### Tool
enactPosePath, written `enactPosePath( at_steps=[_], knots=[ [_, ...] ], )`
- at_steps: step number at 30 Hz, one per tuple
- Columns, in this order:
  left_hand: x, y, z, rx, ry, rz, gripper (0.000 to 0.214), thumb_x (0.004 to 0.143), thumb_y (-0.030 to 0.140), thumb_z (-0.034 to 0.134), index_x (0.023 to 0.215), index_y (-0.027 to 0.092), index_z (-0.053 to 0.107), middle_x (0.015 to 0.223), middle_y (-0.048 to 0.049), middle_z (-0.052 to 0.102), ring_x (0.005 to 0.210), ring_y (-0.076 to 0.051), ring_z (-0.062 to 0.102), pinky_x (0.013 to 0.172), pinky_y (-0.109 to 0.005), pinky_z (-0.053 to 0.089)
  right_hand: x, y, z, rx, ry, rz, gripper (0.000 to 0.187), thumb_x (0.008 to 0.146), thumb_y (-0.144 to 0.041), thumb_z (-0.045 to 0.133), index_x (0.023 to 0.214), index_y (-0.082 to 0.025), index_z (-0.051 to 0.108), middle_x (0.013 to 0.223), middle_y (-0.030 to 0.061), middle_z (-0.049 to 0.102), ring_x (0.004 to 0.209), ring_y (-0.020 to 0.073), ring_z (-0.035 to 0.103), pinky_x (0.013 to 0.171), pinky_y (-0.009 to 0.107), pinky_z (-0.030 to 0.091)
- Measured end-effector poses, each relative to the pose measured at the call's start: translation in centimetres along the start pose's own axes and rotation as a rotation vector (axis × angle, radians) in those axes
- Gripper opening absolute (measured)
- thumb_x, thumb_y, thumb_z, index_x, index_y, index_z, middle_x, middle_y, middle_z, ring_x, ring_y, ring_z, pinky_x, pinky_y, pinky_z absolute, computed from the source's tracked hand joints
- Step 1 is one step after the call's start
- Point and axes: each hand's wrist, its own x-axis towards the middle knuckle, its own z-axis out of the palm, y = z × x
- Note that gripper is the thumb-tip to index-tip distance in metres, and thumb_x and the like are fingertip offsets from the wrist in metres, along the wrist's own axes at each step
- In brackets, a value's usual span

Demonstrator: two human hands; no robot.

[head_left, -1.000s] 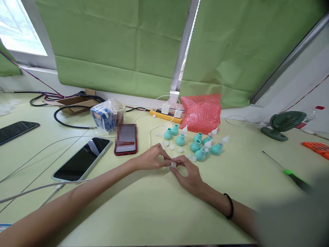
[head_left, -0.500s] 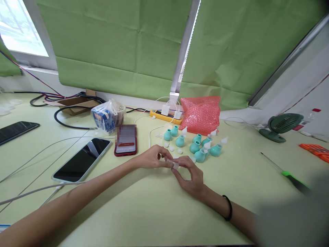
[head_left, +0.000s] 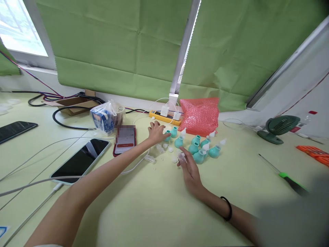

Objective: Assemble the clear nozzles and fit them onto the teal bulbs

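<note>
Several teal rubber bulbs (head_left: 194,148), some with white tips, stand in a cluster on the pale green table (head_left: 154,206). My left hand (head_left: 156,132) reaches far forward and its fingers close around the leftmost teal bulb (head_left: 168,135). My right hand (head_left: 189,168) lies low beside the cluster, its fingertips pinched on a small clear plastic piece (head_left: 182,155). Loose white caps (head_left: 170,150) and a clear tube piece (head_left: 149,159) lie between the hands.
A red phone (head_left: 125,139), a black phone (head_left: 81,159) on a cable and another phone (head_left: 15,127) lie at the left. Behind are a bagged blue carton (head_left: 106,116), a yellow power strip (head_left: 166,116) and pink bubble wrap (head_left: 200,115). A green fan (head_left: 279,127) and screwdriver (head_left: 282,175) sit right.
My hands have separated. The left hand moved forward from the clear piece to the leftmost teal bulb. The right hand slid slightly forward toward the cluster. A clear tube piece now lies on the table.
</note>
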Motion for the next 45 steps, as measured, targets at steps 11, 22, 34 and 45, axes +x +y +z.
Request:
enactPosePath(
  at_steps=[11, 22, 34, 45],
  knots=[
    [-7.6, 3.4, -4.3, -0.191, 0.017, 0.258, 0.017, 0.077, 0.028, 0.046, 0.091, 0.018, 0.044, 0.094, -0.0023, 0.054, 0.082, -0.014, 0.051, 0.073, -0.026, 0.039, 0.2, -0.1, -0.1, 0.193, 0.172, -0.194, 0.005, 0.078, -0.021, 0.050, 0.083, -0.022, 0.047, 0.086, 0.0049, 0.052, 0.089, 0.0182, 0.053, 0.073, 0.034, 0.046],
    [-15.7, 1.7, -5.1, -0.160, -0.204, 0.145, 0.018, 0.070, 0.033, 0.055, 0.078, 0.017, 0.053, 0.073, -0.0015, 0.059, 0.066, -0.014, 0.053, 0.060, -0.023, 0.039, -0.7, -2.2, -0.2, 0.432, -0.120, 0.138, 0.022, 0.060, -0.024, 0.069, 0.072, -0.018, 0.053, 0.082, 0.0087, 0.067, 0.079, 0.0232, 0.063, 0.063, 0.034, 0.054],
    [-15.7, 1.0, -4.9, -0.089, -0.295, 0.171, 0.013, 0.068, 0.027, 0.054, 0.071, 0.015, 0.056, 0.061, -0.0010, 0.059, 0.054, -0.013, 0.052, 0.051, -0.022, 0.037, -0.1, -1.6, -1.1, 0.042, -0.356, -0.247, 0.023, 0.065, -0.019, 0.064, 0.087, -0.022, 0.065, 0.071, 0.0008, 0.068, 0.054, 0.0135, 0.062, 0.052, 0.024, 0.054],
    [-16.1, 0.5, -4.4, 0.008, -0.264, 0.275, 0.018, 0.073, 0.032, 0.051, 0.072, 0.014, 0.056, 0.062, -0.0033, 0.060, 0.055, -0.013, 0.054, 0.052, -0.021, 0.038, -0.5, -2.0, -0.1, 0.449, -0.522, 0.360, 0.021, 0.071, -0.032, 0.057, 0.078, -0.013, 0.064, 0.055, -0.0003, 0.057, 0.045, 0.0110, 0.059, 0.042, 0.020, 0.048]
  ],
)
